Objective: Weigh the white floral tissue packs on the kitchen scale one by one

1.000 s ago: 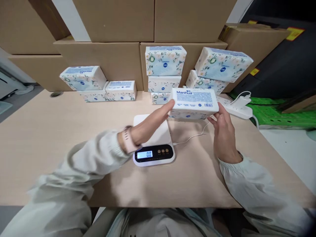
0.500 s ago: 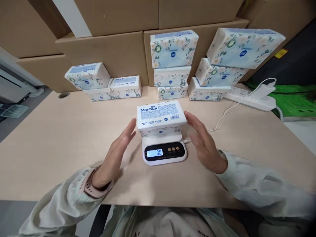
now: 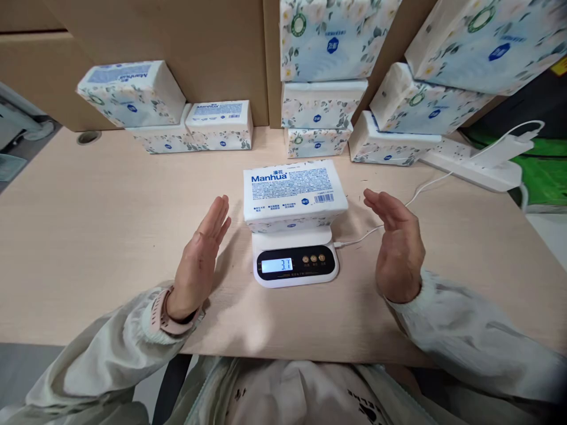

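Note:
A white pack of tissues (image 3: pixel 295 195) with blue "Manhua" print rests on the plate of a white kitchen scale (image 3: pixel 295 265). The lit display (image 3: pixel 277 265) reads about 3.7. To the left of the pack, my left hand (image 3: pixel 199 251) is held up with fingers stretched and palm facing inward, touching nothing. My right hand (image 3: pixel 396 245) stands on the other side, also stretched out and apart from the pack. A pink watch strap (image 3: pixel 166 313) circles my left wrist.
Behind the scale, tissue packs stand in a middle stack (image 3: pixel 325 106) and a right stack (image 3: pixel 432 112), with a lower group (image 3: pixel 133 97) at the left. Cardboard boxes (image 3: pixel 177 35) back the table. A white cable (image 3: pixel 358 239) runs from the scale towards a power strip (image 3: pixel 473 162).
Both hands have moved outward, away from the tissue pack on the scale. The display has gone from 0.0 to about 3.7. The camera view has shifted lower and closer.

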A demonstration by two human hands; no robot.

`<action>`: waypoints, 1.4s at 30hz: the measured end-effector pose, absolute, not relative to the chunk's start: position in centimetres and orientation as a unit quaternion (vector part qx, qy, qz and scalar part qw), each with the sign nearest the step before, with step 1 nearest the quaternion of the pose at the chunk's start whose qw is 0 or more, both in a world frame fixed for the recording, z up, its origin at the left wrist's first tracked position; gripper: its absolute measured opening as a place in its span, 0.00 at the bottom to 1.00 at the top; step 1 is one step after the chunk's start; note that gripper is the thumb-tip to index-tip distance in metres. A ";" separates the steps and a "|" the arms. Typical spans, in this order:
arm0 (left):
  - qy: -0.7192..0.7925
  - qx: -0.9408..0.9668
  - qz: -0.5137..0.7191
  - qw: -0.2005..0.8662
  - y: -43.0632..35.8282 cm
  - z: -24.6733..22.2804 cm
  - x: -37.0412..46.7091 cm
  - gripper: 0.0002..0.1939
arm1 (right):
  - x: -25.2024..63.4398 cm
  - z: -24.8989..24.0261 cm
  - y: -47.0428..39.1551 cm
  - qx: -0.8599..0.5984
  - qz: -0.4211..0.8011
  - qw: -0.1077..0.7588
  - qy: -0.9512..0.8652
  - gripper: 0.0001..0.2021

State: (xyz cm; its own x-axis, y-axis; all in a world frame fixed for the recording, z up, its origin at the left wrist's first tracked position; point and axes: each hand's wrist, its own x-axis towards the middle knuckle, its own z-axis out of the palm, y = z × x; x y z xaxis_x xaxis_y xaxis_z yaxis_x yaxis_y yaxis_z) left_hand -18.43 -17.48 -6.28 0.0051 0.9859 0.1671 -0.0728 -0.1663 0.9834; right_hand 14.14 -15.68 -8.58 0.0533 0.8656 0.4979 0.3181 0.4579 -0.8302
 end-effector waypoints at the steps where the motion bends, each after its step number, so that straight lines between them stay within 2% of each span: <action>1: 0.438 0.524 0.553 0.478 -17.5 -6.3 -18.4 0.28 | 14.1 -8.7 -15.7 -0.461 0.244 0.565 -0.639 0.23; 42: 0.408 0.514 0.549 0.518 -17.7 -5.7 -18.2 0.26 | 14.1 -8.9 -16.0 -0.442 0.267 0.536 -0.668 0.22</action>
